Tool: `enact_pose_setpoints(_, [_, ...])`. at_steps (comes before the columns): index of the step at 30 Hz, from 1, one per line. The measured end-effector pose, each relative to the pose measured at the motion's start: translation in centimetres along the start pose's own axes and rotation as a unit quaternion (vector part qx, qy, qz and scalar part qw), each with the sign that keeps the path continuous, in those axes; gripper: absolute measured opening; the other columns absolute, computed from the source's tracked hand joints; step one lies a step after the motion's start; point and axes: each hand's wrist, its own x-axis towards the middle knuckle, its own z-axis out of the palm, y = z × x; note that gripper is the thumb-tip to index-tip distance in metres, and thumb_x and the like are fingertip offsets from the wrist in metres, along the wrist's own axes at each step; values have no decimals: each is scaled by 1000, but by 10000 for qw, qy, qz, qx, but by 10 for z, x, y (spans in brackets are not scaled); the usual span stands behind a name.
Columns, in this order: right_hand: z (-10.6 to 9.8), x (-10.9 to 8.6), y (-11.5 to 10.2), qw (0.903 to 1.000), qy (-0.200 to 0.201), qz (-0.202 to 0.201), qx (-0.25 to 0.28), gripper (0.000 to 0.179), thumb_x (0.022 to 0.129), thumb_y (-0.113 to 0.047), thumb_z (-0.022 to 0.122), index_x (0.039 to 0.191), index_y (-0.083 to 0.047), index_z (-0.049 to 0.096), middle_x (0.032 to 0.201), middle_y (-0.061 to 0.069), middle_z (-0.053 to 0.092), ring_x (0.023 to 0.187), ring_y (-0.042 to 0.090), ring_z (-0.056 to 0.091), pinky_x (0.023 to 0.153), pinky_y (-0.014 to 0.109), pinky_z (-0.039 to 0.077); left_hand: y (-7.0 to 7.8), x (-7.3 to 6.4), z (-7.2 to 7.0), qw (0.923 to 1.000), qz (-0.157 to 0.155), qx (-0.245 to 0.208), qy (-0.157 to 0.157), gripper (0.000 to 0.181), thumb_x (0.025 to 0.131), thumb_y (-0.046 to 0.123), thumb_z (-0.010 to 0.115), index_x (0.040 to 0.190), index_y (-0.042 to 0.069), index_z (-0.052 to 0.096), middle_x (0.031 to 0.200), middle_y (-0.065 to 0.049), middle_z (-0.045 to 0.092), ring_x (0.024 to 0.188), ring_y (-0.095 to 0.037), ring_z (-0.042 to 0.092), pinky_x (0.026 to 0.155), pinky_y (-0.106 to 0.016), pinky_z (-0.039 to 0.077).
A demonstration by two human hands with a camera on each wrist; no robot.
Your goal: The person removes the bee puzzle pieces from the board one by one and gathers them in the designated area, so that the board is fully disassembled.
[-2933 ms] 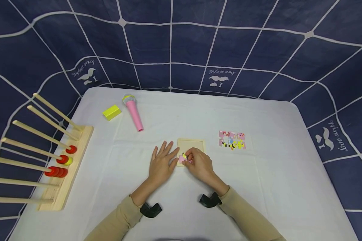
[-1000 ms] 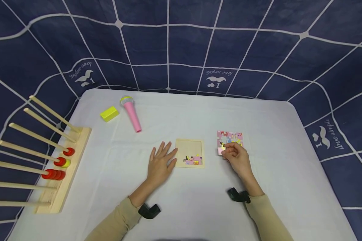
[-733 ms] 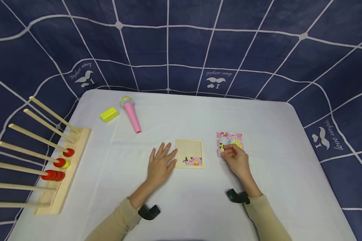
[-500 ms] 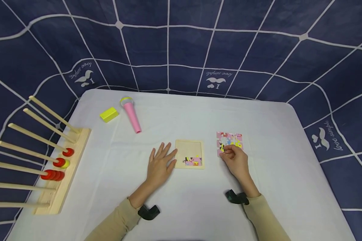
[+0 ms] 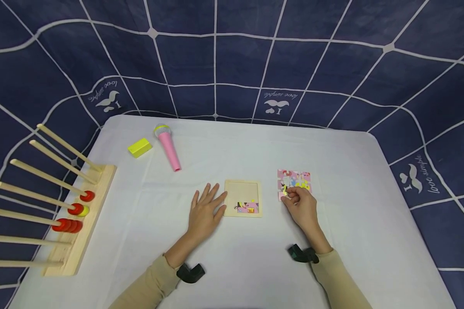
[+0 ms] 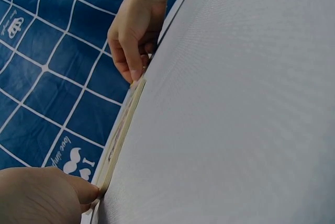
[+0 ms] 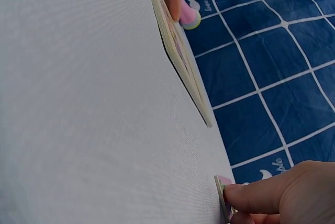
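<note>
My left hand lies with fingers spread at the left edge of a shallow wooden puzzle tray, its thumb and index fingertip right at the rim. Several joined pink puzzle pieces fill the tray's lower right part. To the right of the tray lies a block of pink, yellow and blue puzzle pieces. My right hand pinches at this block's near left corner, thumb and fingertips on a pink and yellow puzzle piece. In the right wrist view, the thumb presses the pieces' edge. Fingers partly hide the block.
A wooden stand with slanting pegs and red and yellow rings is at the left. Toward the back left lie a yellow block and a pink toy microphone. Dark blue gridded cloth rises beyond the white table.
My right hand has left the tray and moved right to the block of pieces, staying at its near corner. Pieces in the tray are now uncovered. My left hand has stayed put.
</note>
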Motion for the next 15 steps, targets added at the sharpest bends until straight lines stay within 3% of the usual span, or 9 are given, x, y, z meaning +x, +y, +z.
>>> enact_pose_setpoints(15, [0, -1, 0, 9999, -42, -145, -28, 17, 79, -4, 78, 92, 3, 70, 78, 12, 64, 66, 18, 58, 58, 21, 43, 0, -1, 0, 10000, -9, 8, 22, 39, 91, 20, 67, 130, 14, 65, 150, -12, 45, 146, -34, 32, 118, -58, 13])
